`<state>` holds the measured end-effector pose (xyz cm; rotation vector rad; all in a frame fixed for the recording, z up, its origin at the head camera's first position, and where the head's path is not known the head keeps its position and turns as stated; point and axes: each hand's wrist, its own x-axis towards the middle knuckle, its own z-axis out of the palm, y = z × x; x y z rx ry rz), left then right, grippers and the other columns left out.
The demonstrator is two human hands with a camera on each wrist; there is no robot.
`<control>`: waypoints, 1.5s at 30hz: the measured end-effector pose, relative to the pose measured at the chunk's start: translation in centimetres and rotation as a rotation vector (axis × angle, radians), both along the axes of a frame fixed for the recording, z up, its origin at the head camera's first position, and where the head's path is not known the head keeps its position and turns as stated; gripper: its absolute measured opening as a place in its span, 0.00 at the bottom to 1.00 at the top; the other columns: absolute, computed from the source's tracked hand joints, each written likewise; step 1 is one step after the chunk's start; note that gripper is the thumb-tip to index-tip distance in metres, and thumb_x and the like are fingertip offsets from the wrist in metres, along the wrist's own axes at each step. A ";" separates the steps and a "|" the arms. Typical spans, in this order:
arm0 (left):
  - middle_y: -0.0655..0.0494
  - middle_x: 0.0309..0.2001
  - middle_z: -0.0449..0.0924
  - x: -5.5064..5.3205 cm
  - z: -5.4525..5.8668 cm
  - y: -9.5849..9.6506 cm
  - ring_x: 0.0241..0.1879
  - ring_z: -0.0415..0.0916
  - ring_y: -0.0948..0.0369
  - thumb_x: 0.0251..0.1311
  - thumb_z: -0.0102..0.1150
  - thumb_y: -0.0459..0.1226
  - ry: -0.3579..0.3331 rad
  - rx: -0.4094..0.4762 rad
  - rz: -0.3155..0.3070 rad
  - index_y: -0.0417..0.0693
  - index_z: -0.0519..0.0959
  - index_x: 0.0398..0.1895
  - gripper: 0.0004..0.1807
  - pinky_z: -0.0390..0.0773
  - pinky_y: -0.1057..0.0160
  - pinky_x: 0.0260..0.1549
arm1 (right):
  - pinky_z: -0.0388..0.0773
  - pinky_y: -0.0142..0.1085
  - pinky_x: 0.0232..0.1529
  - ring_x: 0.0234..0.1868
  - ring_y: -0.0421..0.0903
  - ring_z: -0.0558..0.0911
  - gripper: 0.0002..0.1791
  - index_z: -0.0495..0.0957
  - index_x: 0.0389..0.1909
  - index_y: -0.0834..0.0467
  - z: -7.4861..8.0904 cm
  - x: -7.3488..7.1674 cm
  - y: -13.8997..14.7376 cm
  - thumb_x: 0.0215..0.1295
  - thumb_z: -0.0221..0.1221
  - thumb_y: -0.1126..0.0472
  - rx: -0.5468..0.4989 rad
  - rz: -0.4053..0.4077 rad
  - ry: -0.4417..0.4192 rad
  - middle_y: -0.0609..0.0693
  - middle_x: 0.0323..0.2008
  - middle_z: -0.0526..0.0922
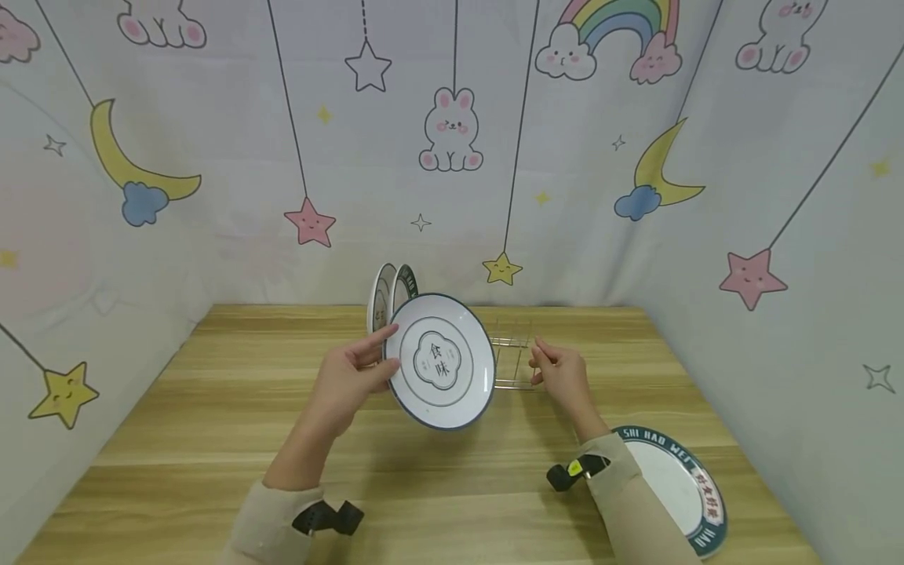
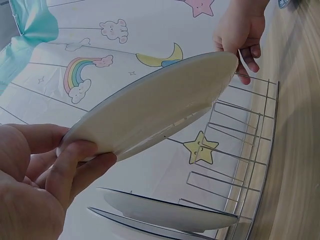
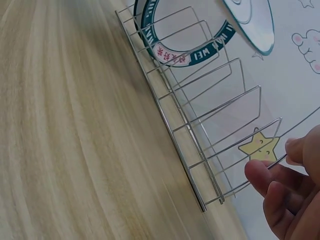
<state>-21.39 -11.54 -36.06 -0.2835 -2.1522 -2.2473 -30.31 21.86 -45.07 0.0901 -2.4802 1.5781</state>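
Observation:
My left hand (image 1: 351,378) pinches the left rim of a white plate (image 1: 443,365) with a thin blue edge and characters at its centre. The plate is raised and tilted in front of a wire dish rack (image 1: 514,384). In the left wrist view its underside shows, apart from the rack. At the rack's right end my right hand (image 3: 292,185) holds an end wire between thumb and fingers. Two plates stand upright at the rack's left end: a white plate (image 1: 380,302) and a green-rimmed plate (image 3: 185,60). The held plate hides part of them in the head view.
Another plate (image 1: 671,479) with a lettered green rim lies on the wooden table (image 1: 176,439) at the front right, partly covered by my right sleeve. A patterned cloth (image 1: 395,157) hangs behind the table and along both sides.

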 end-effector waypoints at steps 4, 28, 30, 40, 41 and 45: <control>0.44 0.49 0.76 -0.4 0.1 -0.1 0.42 0.78 0.51 0.53 0.62 0.30 0.028 0.000 0.043 0.53 0.72 0.58 0.27 0.80 0.58 0.34 | 0.72 0.30 0.11 0.21 0.52 0.81 0.19 0.72 0.56 0.57 0.0 0.1 -0.1 0.66 0.53 0.56 0.017 -0.013 0.015 0.61 0.33 0.82; 0.43 0.56 0.69 0.1 2.3 0.3 0.48 0.74 0.50 0.54 0.58 0.26 0.235 0.021 0.284 0.45 0.73 0.56 0.24 0.79 0.63 0.36 | 0.67 0.29 0.08 0.19 0.46 0.81 0.20 0.72 0.57 0.55 -0.3 0.0 0.0 0.65 0.53 0.53 0.046 -0.012 0.027 0.58 0.32 0.83; 0.42 0.55 0.70 0.4 2.7 0.6 0.48 0.73 0.49 0.54 0.58 0.25 0.265 -0.002 0.303 0.42 0.72 0.56 0.23 0.78 0.64 0.37 | 0.65 0.28 0.07 0.20 0.46 0.81 0.21 0.72 0.57 0.55 -0.4 0.0 0.0 0.65 0.52 0.53 0.045 -0.006 0.020 0.57 0.33 0.83; 0.44 0.53 0.73 0.4 3.0 1.1 0.48 0.74 0.51 0.55 0.56 0.25 0.366 -0.101 0.386 0.40 0.73 0.54 0.21 0.76 0.68 0.40 | 0.62 0.28 0.07 0.20 0.47 0.81 0.20 0.71 0.58 0.53 -0.4 -0.2 0.0 0.66 0.53 0.54 0.033 -0.001 0.017 0.58 0.33 0.82; 0.44 0.53 0.73 0.2 2.7 1.1 0.48 0.74 0.51 0.55 0.56 0.25 0.379 -0.104 0.391 0.40 0.73 0.54 0.21 0.76 0.68 0.40 | 0.61 0.27 0.07 0.20 0.47 0.81 0.20 0.71 0.57 0.54 -0.4 -0.3 0.0 0.66 0.53 0.54 0.033 -0.006 0.018 0.57 0.33 0.82; 0.48 0.52 0.75 -0.8 1.6 1.1 0.47 0.75 0.55 0.54 0.57 0.26 0.418 -0.111 0.424 0.45 0.75 0.53 0.22 0.76 0.69 0.40 | 0.64 0.28 0.08 0.20 0.47 0.81 0.20 0.72 0.56 0.55 -0.4 -0.2 -0.1 0.65 0.53 0.55 0.043 -0.023 0.014 0.55 0.31 0.83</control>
